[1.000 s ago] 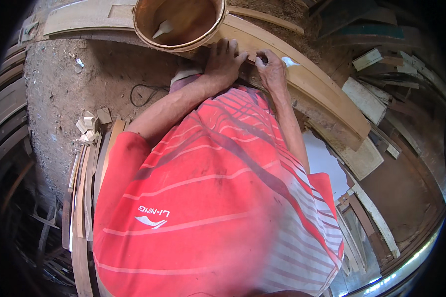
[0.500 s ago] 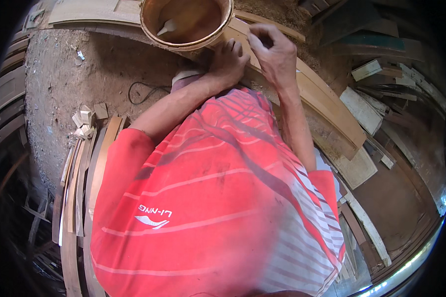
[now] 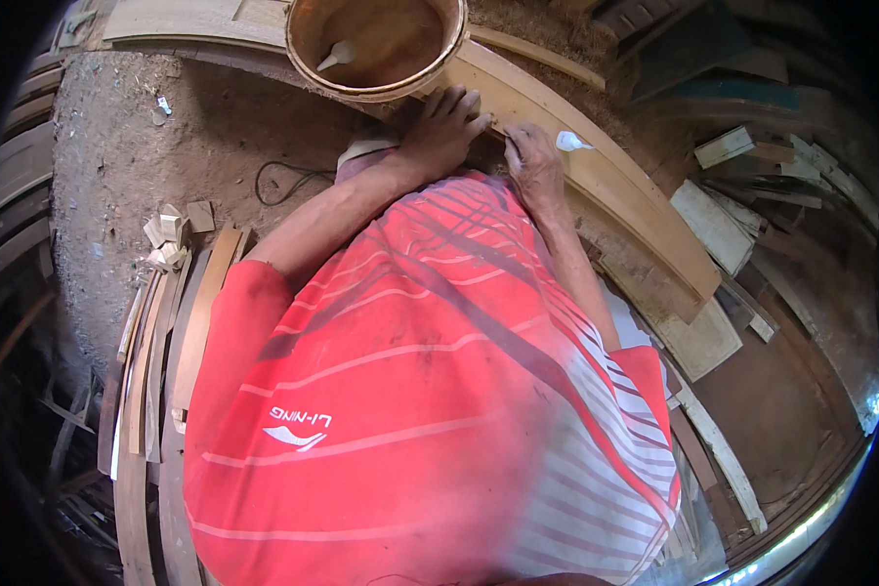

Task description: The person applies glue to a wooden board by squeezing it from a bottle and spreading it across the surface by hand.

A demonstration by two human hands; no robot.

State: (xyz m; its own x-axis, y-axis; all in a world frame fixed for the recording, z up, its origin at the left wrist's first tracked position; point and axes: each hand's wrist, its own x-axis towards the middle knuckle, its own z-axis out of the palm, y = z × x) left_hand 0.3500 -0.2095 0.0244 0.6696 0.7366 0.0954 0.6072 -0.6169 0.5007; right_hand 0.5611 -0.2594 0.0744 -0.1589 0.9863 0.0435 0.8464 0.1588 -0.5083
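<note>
My left hand point(image 3: 439, 135) lies at the near edge of a long light-brown wooden board point(image 3: 615, 200), just below the bucket. Its fingers are stretched out and spread, with no object visible in them. A short way to the right, my right hand point(image 3: 534, 164) is at the same edge, fingers bent and pressed together; anything between the fingertips is hidden. Right beside its knuckles, a small white bottle with a narrow tip point(image 3: 572, 142) lies on the board.
A round bucket point(image 3: 376, 95) with a white-tipped object point(image 3: 338, 54) inside stands at the far end. Wood strips point(image 3: 146, 361) and small offcuts point(image 3: 169, 234) lie at left on the dirt floor point(image 3: 205, 127). Scrap boards point(image 3: 718, 230) pile up at right. A dark cable point(image 3: 281, 181) loops on the floor.
My right hand has come down from above the board to its near edge, and the white bottle now shows beside it. My left hand's fingers have spread further. The view has shifted slightly.
</note>
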